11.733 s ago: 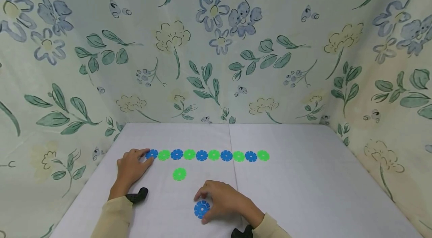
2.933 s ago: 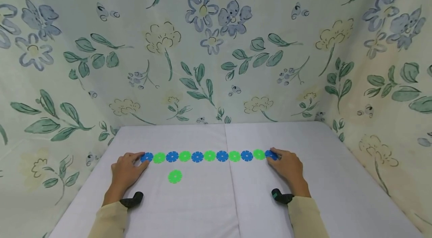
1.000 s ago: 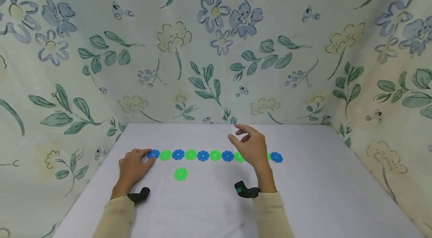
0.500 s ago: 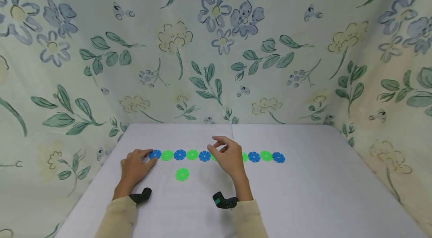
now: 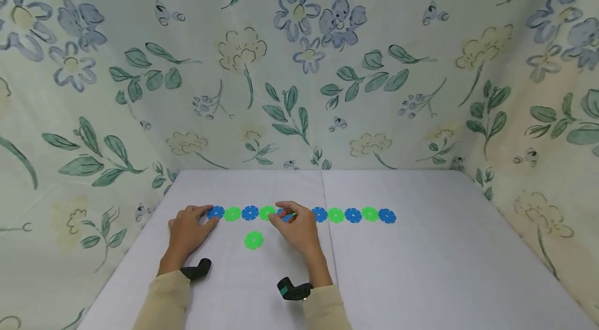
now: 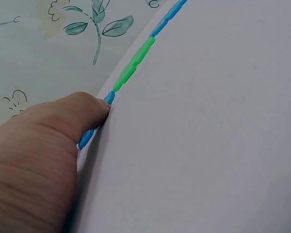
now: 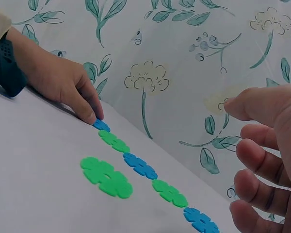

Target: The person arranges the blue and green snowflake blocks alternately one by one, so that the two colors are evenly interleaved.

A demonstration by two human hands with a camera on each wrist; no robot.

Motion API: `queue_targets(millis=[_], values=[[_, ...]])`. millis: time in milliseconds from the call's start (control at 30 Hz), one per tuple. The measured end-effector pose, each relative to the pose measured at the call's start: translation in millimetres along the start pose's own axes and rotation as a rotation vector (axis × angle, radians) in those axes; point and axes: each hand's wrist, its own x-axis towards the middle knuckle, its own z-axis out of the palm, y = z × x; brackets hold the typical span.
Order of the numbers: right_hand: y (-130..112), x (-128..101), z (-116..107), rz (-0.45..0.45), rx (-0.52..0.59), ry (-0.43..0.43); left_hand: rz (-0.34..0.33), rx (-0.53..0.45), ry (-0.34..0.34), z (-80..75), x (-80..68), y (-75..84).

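**Row of notched discs, one loose**

White table [image 5: 421,267]: alternating blue-green disc row [image 5: 353,214], its left end disc pressed by the left hand [image 5: 187,228]. Loose green disc [image 5: 254,240] lies just before it. Right hand [image 5: 297,226], relaxed and holding nothing, is best lowered squarely, the row left undisturbed

A flat row of notched discs [image 5: 336,214], alternating blue and green, runs straight across the white bench [image 5: 421,267], each touching the next. One loose green disc [image 5: 254,240] lies flat just in front of the row, near its left end
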Motion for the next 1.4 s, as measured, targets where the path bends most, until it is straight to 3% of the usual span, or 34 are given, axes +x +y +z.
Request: queue_targets(millis=[733, 933, 1400], values=[[18, -13, 31, 0.028, -0.099, -0.245, 0.005, -0.013, 0.01, -0.3, -1.2, -0.9], [21, -13, 34, 0.009, -0.133, -0.265, 0.011, -0.012, 0.021, -0.6, -1.5, -0.2], [23, -13, 43, -0.085, -0.406, -0.295, 0.011, -0.01, 0.009, -0.4, 0.5, -2.3]])
